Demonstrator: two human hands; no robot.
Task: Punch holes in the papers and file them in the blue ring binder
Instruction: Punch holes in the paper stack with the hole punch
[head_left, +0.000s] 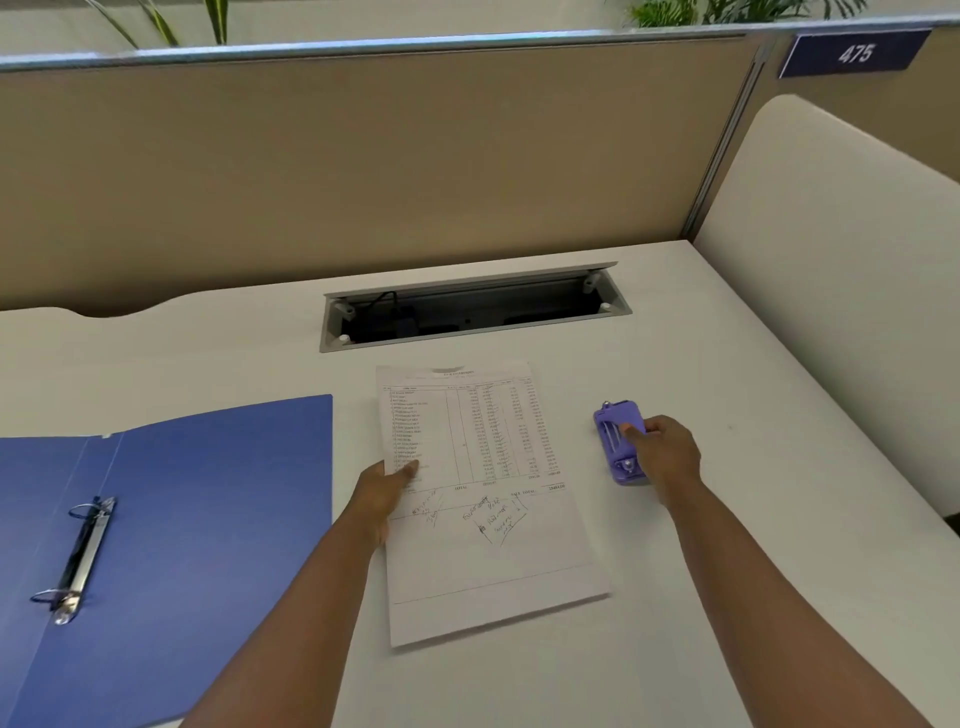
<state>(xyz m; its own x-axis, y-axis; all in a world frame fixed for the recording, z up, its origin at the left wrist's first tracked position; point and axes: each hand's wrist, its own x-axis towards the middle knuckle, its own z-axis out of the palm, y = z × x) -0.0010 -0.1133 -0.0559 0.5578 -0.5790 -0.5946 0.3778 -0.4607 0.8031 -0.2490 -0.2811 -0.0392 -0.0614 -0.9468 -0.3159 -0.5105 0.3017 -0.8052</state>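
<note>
While left hand (387, 491) pinches paper (483, 499) edge, right hand (662, 452) grips purple punch (618, 441); blue binder (208, 493) lies open.

Bright, even overhead light; soft shadows beneath both forearms on the white desk (727, 338). Wide-angle bending curves the partition (363, 171); slight softness throughout.

Two bare forearms, no sleeves, left hand (382, 493), right hand (667, 454), ringless fingers (635, 430)
</note>
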